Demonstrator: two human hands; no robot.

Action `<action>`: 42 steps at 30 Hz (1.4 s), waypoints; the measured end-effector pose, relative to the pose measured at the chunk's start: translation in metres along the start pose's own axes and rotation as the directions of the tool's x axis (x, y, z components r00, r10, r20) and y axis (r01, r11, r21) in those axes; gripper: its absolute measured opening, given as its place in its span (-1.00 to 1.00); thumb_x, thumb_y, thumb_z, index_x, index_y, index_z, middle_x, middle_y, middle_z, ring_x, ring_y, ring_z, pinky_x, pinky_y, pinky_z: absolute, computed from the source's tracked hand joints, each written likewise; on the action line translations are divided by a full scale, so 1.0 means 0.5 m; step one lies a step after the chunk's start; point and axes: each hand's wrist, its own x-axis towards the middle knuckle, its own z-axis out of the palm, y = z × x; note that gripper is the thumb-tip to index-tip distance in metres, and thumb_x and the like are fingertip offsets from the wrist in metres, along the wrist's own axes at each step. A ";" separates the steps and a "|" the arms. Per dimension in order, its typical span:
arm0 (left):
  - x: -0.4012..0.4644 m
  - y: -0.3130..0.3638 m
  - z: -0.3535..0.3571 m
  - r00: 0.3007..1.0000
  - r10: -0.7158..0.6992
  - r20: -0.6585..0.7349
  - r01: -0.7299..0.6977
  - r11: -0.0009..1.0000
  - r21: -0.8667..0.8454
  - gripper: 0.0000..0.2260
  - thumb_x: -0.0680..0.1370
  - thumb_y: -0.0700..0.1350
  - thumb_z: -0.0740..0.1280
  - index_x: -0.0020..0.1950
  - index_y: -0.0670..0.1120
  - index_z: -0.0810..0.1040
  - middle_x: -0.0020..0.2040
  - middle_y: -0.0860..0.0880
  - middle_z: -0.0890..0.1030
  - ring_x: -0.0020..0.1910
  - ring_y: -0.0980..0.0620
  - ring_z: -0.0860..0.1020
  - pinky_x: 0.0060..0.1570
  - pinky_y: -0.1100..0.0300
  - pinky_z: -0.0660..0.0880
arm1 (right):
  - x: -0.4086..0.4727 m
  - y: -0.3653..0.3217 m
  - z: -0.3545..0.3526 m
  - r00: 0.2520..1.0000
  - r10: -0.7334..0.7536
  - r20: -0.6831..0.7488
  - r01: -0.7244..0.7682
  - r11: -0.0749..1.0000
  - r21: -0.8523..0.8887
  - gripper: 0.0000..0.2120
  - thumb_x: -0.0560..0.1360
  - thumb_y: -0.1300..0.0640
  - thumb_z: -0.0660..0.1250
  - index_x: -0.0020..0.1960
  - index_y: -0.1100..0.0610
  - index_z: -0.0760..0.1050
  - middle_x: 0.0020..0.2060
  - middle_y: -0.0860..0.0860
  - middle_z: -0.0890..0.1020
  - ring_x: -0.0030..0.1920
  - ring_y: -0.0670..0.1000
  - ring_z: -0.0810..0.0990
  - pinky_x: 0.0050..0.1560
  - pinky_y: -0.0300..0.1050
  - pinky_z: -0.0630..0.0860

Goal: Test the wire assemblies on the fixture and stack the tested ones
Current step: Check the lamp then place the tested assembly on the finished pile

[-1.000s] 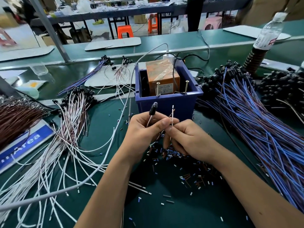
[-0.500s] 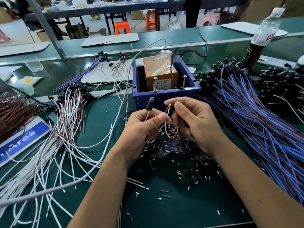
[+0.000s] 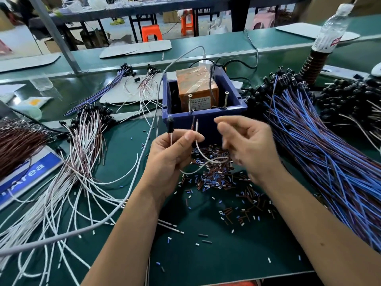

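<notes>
The green work table (image 3: 206, 254) carries a blue-and-purple wire pile (image 3: 340, 162) at right and a white-and-pink wire pile (image 3: 82, 145) at left. Centred behind the hands stands the blue fixture box (image 3: 204, 118) with 2 upright screws (image 3: 226, 100). The left hand (image 3: 171, 159) pinches 1 looped wire assembly (image 3: 198, 145), ends up. The right hand (image 3: 247, 145) is blurred, fingers loosely spread, holding nothing.

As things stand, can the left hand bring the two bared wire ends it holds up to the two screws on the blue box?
Probably yes. The left hand holds the wire ends upright just below the screws, with nothing between; the right hand is off to the side.
</notes>
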 end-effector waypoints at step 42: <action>0.028 0.006 0.058 0.725 0.566 -0.392 -0.238 0.740 0.629 -0.88 0.60 -0.25 0.42 -0.05 -0.04 0.68 -0.23 0.09 0.72 -0.21 0.06 0.69 -0.11 0.32 0.53 | -0.019 0.014 0.033 0.854 -0.430 -0.292 0.200 0.790 -0.579 -0.74 0.59 0.24 0.23 0.06 0.18 0.70 -0.48 -0.07 0.54 -0.53 -0.06 0.39 -0.47 -0.27 0.23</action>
